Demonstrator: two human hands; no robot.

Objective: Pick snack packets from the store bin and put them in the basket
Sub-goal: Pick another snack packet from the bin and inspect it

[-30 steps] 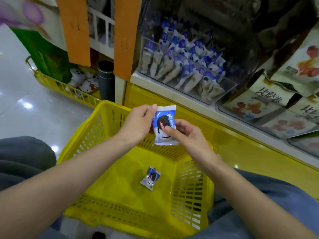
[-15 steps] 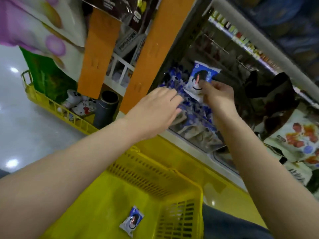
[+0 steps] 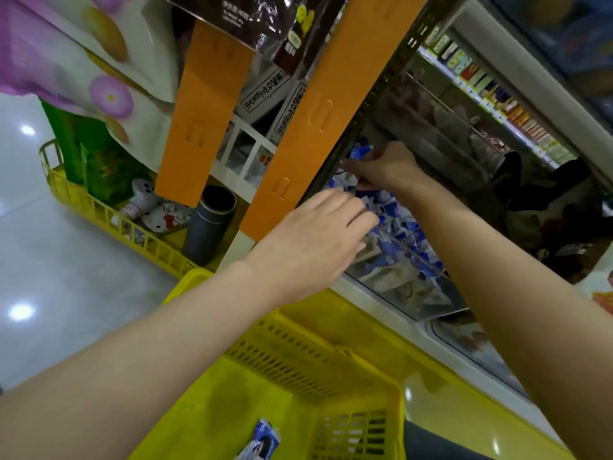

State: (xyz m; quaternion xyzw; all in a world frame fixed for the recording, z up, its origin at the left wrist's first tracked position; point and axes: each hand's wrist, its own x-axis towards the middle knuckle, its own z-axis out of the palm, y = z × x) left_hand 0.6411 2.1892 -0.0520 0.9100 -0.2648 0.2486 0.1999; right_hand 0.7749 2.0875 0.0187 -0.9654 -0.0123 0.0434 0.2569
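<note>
Mid-frame, my left hand (image 3: 315, 242) lies flat-fingered over blue-and-white foil snack packets (image 3: 403, 229); my right hand (image 3: 386, 167) curls among them, grip unclear.

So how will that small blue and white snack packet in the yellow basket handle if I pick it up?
Probably light: the small blue and white snack packet looks thin. Likely floppy: its film wrapper looks creased. Lying flat in the yellow plastic basket, it shouldn't roll.
</note>
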